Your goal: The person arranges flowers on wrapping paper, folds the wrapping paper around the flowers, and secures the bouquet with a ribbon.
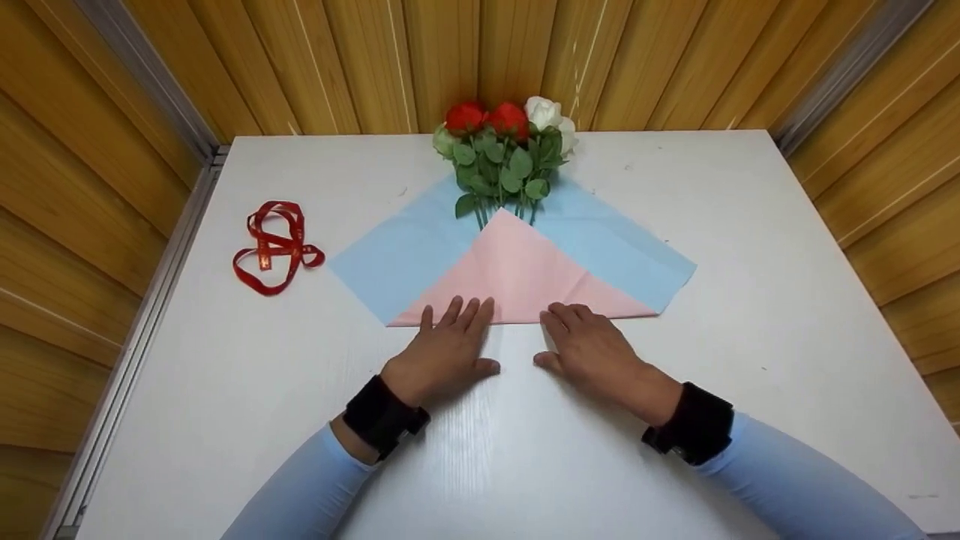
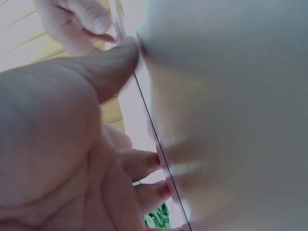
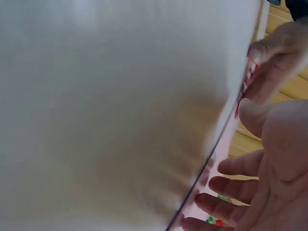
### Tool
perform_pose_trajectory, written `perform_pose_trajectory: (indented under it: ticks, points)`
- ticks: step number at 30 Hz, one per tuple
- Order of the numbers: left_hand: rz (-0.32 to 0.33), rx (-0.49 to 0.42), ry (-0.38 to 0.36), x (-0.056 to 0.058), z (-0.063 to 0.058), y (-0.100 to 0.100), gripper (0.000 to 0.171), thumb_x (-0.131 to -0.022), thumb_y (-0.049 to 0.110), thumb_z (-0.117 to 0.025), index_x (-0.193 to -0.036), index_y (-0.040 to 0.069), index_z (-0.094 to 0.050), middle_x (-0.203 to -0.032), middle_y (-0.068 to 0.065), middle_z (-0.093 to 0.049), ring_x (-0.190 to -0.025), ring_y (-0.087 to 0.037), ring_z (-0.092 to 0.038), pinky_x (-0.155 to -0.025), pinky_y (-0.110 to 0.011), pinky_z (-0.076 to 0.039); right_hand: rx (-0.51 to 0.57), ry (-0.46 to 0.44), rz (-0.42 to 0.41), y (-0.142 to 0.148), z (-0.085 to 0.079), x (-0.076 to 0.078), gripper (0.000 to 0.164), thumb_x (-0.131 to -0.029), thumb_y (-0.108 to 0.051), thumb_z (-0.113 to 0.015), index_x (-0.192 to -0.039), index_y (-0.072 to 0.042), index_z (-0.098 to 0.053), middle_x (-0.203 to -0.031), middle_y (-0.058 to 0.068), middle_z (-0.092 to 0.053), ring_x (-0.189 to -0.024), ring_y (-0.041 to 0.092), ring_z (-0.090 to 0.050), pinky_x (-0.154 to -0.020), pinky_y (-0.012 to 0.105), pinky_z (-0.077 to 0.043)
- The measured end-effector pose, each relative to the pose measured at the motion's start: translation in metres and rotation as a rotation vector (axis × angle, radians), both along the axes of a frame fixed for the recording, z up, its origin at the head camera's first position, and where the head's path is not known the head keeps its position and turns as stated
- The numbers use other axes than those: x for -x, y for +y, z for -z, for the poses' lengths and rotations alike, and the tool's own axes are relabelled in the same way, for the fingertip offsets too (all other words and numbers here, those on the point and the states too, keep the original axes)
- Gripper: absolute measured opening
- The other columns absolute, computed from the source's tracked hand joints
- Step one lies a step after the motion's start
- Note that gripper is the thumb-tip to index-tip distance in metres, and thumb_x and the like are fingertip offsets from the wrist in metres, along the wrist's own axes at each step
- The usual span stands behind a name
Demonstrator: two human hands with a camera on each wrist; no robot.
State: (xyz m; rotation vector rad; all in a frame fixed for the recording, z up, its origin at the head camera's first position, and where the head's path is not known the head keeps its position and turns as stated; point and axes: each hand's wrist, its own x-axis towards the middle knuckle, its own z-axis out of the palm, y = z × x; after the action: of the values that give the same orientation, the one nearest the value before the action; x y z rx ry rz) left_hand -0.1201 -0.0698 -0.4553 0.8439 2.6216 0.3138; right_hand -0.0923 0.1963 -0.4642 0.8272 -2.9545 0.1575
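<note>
In the head view a sheet of wrapping paper lies on the table, blue side [image 1: 405,259] up, with its near part folded over into a pink triangle [image 1: 517,262]. The fold's tip overlaps the stems of a bouquet of artificial roses [image 1: 510,161], red and white with green leaves. My left hand [image 1: 442,352] rests with spread, straight fingers at the near crease, left of its middle. Right of the middle, my right hand [image 1: 592,349] touches the same crease with its fingertips, fingers slightly bent. Both thumbs point inward over the white tabletop. Neither hand grips anything.
A loosely looped red ribbon [image 1: 277,247] lies on the white table [image 1: 750,315], left of the paper. Wood-patterned panels [image 1: 360,67] stand behind the table and on both sides. The flower heads reach the table's far edge.
</note>
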Motion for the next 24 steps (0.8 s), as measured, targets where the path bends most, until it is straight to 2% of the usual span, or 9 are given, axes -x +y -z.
perform_pose_trajectory:
  ticks: [3, 6, 10, 13, 16, 20, 24]
  points:
    - [0.006, -0.005, 0.021, -0.001, 0.001, 0.003, 0.091, -0.102, 0.064, -0.055, -0.170, 0.013, -0.021, -0.174, -0.018, -0.022, -0.163, -0.040, -0.015, -0.125, -0.071, -0.016, -0.021, -0.036, 0.017, -0.001, 0.005, -0.001, 0.066, -0.100, -0.042, -0.070, -0.141, 0.007, -0.055, -0.141, 0.026, -0.059, -0.128, 0.044, -0.058, -0.097, 0.058, -0.053]
    - [0.011, 0.029, 0.077, -0.003, 0.002, 0.007, 0.096, -0.097, 0.072, -0.056, -0.168, 0.014, -0.029, -0.172, -0.021, -0.026, -0.161, -0.044, -0.019, -0.121, -0.076, -0.017, -0.040, -0.051, 0.019, -0.002, 0.006, -0.001, 0.068, -0.102, -0.044, -0.067, -0.144, 0.007, -0.053, -0.144, 0.026, -0.057, -0.130, 0.045, -0.056, -0.099, 0.060, -0.051]
    - [0.022, 0.073, 0.148, -0.006, 0.000, 0.008, 0.101, -0.093, 0.078, -0.056, -0.167, 0.013, -0.032, -0.171, -0.022, -0.031, -0.159, -0.047, -0.022, -0.119, -0.079, -0.018, -0.079, -0.053, 0.021, -0.002, 0.004, -0.001, 0.069, -0.102, -0.047, -0.065, -0.145, 0.006, -0.054, -0.145, 0.024, -0.058, -0.131, 0.043, -0.056, -0.100, 0.059, -0.051]
    - [0.044, 0.096, 0.206, -0.009, 0.000, -0.001, 0.099, -0.094, 0.077, -0.055, -0.166, 0.012, -0.035, -0.170, -0.022, -0.032, -0.159, -0.048, -0.021, -0.118, -0.080, -0.020, -0.117, -0.056, 0.032, -0.001, 0.003, -0.002, 0.070, -0.103, -0.048, -0.065, -0.146, 0.005, -0.054, -0.146, 0.023, -0.058, -0.132, 0.042, -0.056, -0.102, 0.059, -0.049]
    - [0.046, 0.095, 0.250, -0.014, 0.000, -0.023, 0.094, -0.095, 0.073, -0.059, -0.164, 0.011, -0.039, -0.169, -0.024, -0.032, -0.158, -0.050, -0.022, -0.115, -0.082, -0.022, -0.141, -0.059, 0.036, -0.002, 0.002, -0.003, 0.071, -0.103, -0.050, -0.063, -0.147, 0.004, -0.054, -0.148, 0.021, -0.058, -0.134, 0.041, -0.056, -0.104, 0.059, -0.048]
    - [-0.022, 0.086, 0.244, -0.020, -0.004, -0.058, 0.088, -0.096, 0.067, -0.064, -0.160, 0.009, -0.045, -0.167, -0.028, -0.035, -0.155, -0.056, -0.024, -0.111, -0.086, -0.021, -0.149, -0.056, 0.030, -0.003, 0.001, -0.003, 0.071, -0.104, -0.050, -0.062, -0.148, 0.004, -0.053, -0.149, 0.022, -0.057, -0.135, 0.041, -0.055, -0.104, 0.061, -0.047]
    - [-0.157, 0.153, 0.160, -0.022, -0.012, -0.082, 0.085, -0.097, 0.063, -0.065, -0.159, 0.008, -0.047, -0.164, -0.030, -0.037, -0.155, -0.059, -0.022, -0.110, -0.088, -0.018, -0.149, -0.047, 0.020, -0.003, 0.002, -0.002, 0.071, -0.104, -0.050, -0.061, -0.147, 0.005, -0.053, -0.147, 0.023, -0.058, -0.134, 0.041, -0.055, -0.104, 0.061, -0.047]
